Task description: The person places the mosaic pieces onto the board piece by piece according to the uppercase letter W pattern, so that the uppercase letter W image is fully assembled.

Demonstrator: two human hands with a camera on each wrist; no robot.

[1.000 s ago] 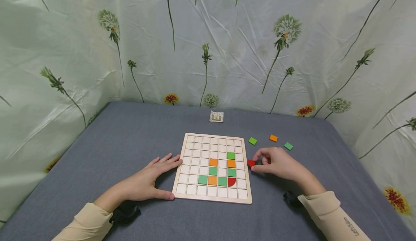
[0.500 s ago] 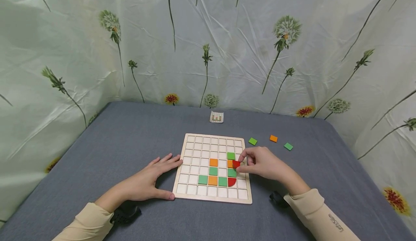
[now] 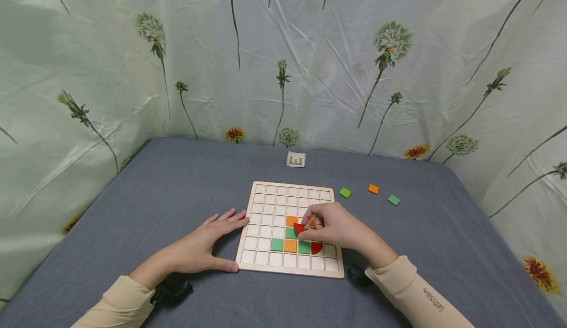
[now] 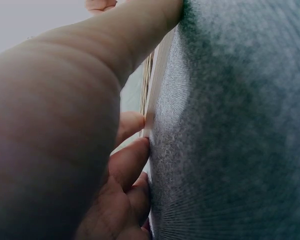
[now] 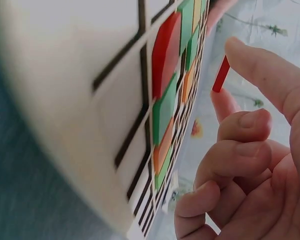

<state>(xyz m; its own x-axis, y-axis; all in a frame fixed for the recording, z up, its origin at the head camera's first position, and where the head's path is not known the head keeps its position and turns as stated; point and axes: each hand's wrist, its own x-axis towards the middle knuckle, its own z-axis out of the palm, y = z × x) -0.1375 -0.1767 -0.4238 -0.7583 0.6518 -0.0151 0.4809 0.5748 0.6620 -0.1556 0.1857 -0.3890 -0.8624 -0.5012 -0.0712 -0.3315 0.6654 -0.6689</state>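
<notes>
A wooden grid board (image 3: 266, 197) lies flat, with several coloured tiles set in its squares. Between thumb and forefinger my right hand (image 3: 334, 227) pinches a red tile (image 3: 299, 228) above the board; the right wrist view shows the tile (image 5: 221, 74) edge-on, raised off the grid. Beneath it in the head view are an orange tile (image 3: 291, 221) and a green tile (image 3: 290, 233). Another red tile (image 3: 316, 248) with a rounded corner sits in the lower right of the pattern. My left hand (image 3: 201, 244) lies spread at the board's left edge, fingertips and thumb touching it.
Loose tiles lie right of the board: a light green one (image 3: 345, 193), an orange one (image 3: 373, 189) and a green one (image 3: 393, 199). A small printed pattern card (image 3: 296, 159) is behind the board. A floral curtain (image 3: 283, 62) hangs past the table's far edge.
My right hand has carried the red tile leftward from beside the board's right edge to over its middle. The left hand has stayed in place.
</notes>
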